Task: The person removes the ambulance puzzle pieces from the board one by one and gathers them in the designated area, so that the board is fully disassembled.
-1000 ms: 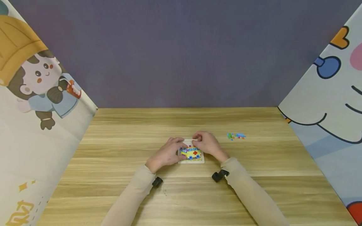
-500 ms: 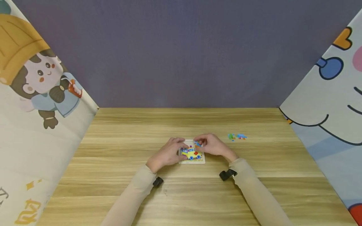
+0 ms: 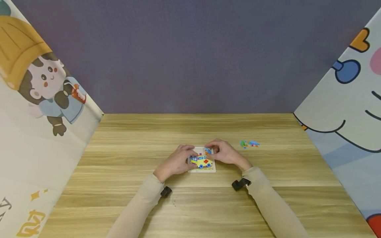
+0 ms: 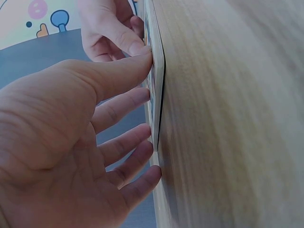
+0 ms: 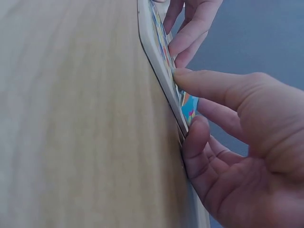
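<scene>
A small puzzle board [image 3: 202,170] with a pale frame and a yellow ambulance picture [image 3: 205,161] lies flat on the table. My left hand [image 3: 178,160] rests along its left side, and in the left wrist view the thumb and nearly straight fingers [image 4: 124,110] touch the board. At the upper right corner, my right hand [image 3: 225,152] pinches a blue and orange puzzle piece [image 3: 208,151]. In the right wrist view that puzzle piece [image 5: 189,105] stands slightly tilted between thumb and index finger, while the curled other fingers are at the board's edge.
Several loose puzzle pieces [image 3: 254,143], blue, green and orange, lie on the wooden table [image 3: 143,135] right of the board. A dark partition [image 3: 190,59] rises behind the table, with printed cartoon panels on both sides.
My right hand has shifted slightly right, uncovering the blue and orange puzzle piece at the board's upper right corner. My left hand has stayed on the board's left side.
</scene>
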`<move>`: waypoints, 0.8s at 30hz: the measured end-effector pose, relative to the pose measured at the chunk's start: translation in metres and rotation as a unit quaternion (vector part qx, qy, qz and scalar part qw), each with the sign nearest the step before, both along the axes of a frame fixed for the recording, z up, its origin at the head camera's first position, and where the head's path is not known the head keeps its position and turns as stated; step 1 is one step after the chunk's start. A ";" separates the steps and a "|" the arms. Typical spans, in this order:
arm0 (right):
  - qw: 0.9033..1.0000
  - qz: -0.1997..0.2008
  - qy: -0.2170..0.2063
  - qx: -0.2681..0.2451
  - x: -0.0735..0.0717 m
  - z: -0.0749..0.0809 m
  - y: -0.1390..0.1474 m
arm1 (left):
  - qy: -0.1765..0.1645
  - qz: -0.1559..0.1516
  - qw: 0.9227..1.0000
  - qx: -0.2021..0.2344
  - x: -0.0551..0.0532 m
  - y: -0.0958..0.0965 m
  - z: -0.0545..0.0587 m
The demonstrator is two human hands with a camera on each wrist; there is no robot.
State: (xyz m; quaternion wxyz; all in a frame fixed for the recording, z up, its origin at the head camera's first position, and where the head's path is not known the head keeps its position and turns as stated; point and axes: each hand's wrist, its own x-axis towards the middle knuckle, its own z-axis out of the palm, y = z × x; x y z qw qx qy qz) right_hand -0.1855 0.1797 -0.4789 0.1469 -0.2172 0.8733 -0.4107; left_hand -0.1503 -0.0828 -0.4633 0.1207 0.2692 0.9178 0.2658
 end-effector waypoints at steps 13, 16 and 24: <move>0.999 -0.027 -0.022 -0.018 -0.001 0.000 0.004 | -0.004 0.000 1.000 0.007 -0.001 -0.001 -0.001; 0.999 -0.029 -0.021 -0.021 -0.001 0.000 0.006 | -0.008 0.003 1.000 0.003 0.000 -0.001 -0.001; 0.997 -0.057 -0.045 -0.031 -0.002 -0.004 0.014 | -0.011 0.004 1.000 0.002 0.000 0.000 0.001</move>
